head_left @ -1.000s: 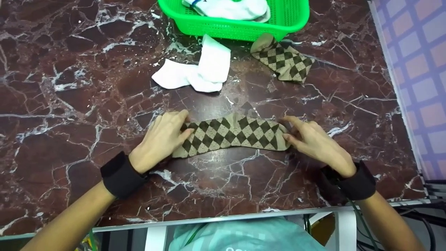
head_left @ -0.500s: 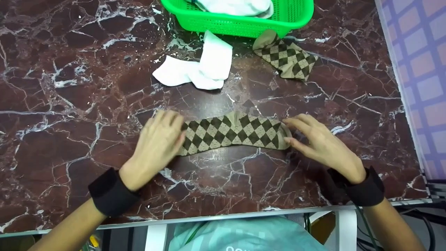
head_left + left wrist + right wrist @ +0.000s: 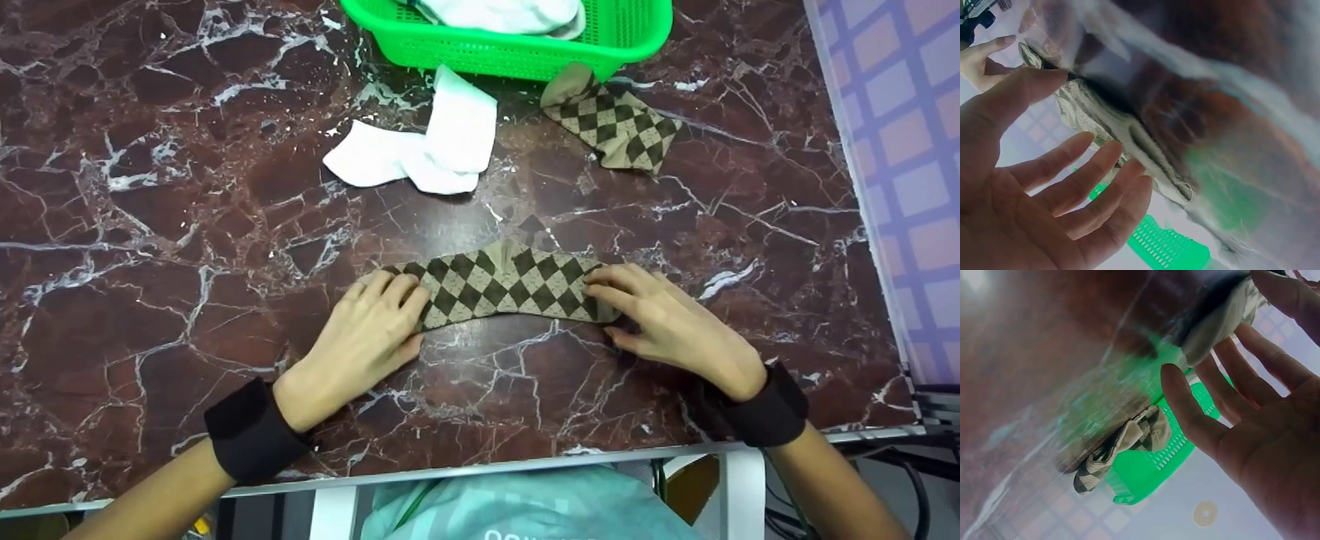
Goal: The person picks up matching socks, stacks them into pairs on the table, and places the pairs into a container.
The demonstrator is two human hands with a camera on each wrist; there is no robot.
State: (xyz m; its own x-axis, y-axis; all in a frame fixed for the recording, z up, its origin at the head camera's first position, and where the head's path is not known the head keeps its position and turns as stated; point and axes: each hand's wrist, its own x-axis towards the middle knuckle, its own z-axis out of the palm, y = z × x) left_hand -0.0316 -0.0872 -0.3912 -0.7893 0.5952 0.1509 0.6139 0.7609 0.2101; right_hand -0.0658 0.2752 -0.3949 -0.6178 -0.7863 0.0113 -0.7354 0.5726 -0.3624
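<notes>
On the marbled table [image 3: 247, 195] (dark red): checked socks [image 3: 510, 281], white fabric [image 3: 459, 131], green basket [image 3: 510, 51].

**Middle lane lay open while both flanks were taken**

Bare marble tabletop [image 3: 135, 315] stretched wide beyond the left hand [image 3: 360, 326], giving passage there. Both ends of the flat argyle sock [image 3: 502, 285] were obstructed, one by the left hand's fingers, the other by the right hand [image 3: 671, 322]; its middle could be reached from the front, between the wrists, or from the far side. Past it a strip of marble ran crosswise, and a narrower lane led between the white socks [image 3: 459, 131] and the crumpled argyle sock [image 3: 619, 127] until the green basket's wall [image 3: 487, 56] blocked it.
</notes>
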